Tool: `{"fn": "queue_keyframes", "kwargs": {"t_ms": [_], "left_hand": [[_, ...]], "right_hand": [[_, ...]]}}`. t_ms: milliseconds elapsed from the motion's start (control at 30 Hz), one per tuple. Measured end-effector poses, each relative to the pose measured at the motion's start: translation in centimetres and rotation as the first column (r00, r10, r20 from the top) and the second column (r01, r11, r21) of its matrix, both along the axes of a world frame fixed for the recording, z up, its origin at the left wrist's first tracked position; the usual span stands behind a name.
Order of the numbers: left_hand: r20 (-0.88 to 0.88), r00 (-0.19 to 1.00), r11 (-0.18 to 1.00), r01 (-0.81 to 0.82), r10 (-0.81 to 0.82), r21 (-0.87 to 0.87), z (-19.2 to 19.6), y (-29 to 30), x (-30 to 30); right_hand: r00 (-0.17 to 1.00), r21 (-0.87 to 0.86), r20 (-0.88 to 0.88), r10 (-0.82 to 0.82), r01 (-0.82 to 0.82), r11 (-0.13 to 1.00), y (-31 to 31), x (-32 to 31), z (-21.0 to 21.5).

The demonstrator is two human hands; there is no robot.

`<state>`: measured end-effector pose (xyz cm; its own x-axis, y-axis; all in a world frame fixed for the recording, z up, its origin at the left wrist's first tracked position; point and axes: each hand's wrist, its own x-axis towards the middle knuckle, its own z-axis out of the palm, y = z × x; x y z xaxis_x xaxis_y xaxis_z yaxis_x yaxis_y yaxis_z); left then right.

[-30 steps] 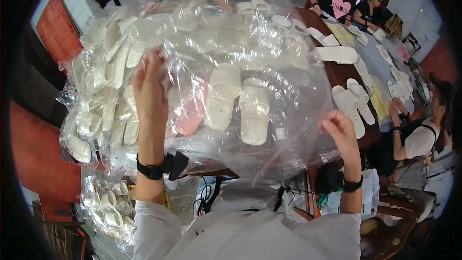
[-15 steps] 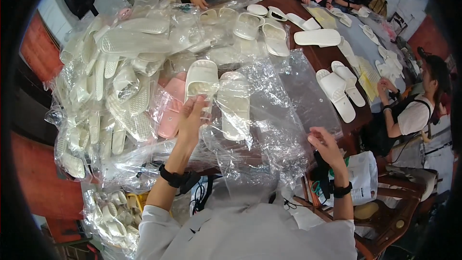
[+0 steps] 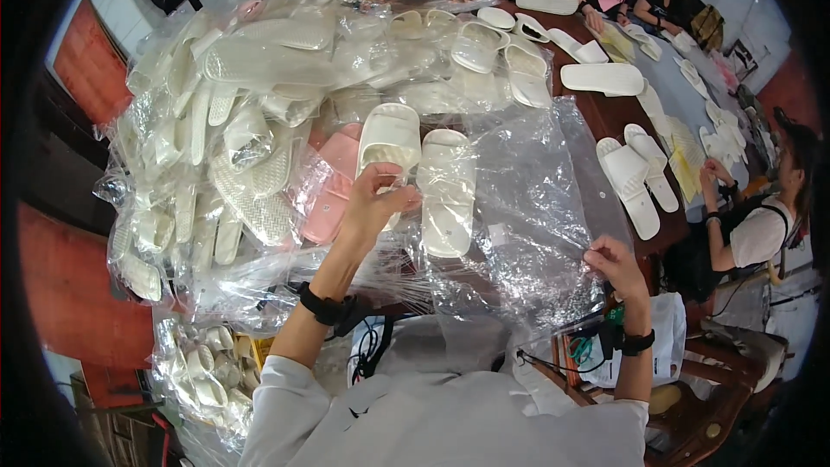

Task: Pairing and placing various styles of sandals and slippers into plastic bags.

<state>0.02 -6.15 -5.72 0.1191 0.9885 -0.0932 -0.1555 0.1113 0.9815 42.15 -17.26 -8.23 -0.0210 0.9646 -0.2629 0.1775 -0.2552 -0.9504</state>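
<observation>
A pair of white slippers (image 3: 445,186) lies side by side on the table inside a large clear plastic bag (image 3: 527,207). My left hand (image 3: 373,203) rests on the near end of the left slipper (image 3: 389,138), fingers curled on it through the film. My right hand (image 3: 609,261) pinches the bag's near right edge and holds it stretched. A pink slipper (image 3: 333,182) in plastic lies just left of my left hand.
A big heap of bagged white slippers (image 3: 233,112) fills the table's left side. Loose white slippers (image 3: 635,173) lie on the brown table to the right. Other people sit at the far end and the right side (image 3: 761,233). More bagged slippers (image 3: 199,363) sit low left.
The plastic bag has come down from in front of me onto the table. My left hand dropped from the raised film to the left slipper. My right hand stays on the bag's edge.
</observation>
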Motion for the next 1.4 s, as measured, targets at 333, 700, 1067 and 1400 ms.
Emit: {"fn": "queue_keyframes", "kwargs": {"t_ms": [333,700,1067,1400], "left_hand": [[-0.025,0.980,0.979,0.195,-0.196,-0.059,0.6,0.2,2.5],[-0.316,0.905,0.923,0.348,-0.285,0.164,1.1,0.6,6.3],[-0.532,0.830,0.914,0.334,-0.169,0.230,1.3,1.4,4.8],[-0.110,0.857,0.856,0.475,-0.503,-0.204,3.1,3.0,4.2]], "right_hand": [[0.979,-0.057,0.025,0.202,-0.201,0.978,1.1,2.7,4.2],[0.985,0.094,0.087,-0.150,0.142,0.985,7.8,-1.0,5.4],[0.969,0.195,0.098,-0.227,0.205,0.959,8.7,0.1,3.6],[0.959,0.236,0.195,-0.204,0.155,0.959,9.1,2.0,2.5]]}}
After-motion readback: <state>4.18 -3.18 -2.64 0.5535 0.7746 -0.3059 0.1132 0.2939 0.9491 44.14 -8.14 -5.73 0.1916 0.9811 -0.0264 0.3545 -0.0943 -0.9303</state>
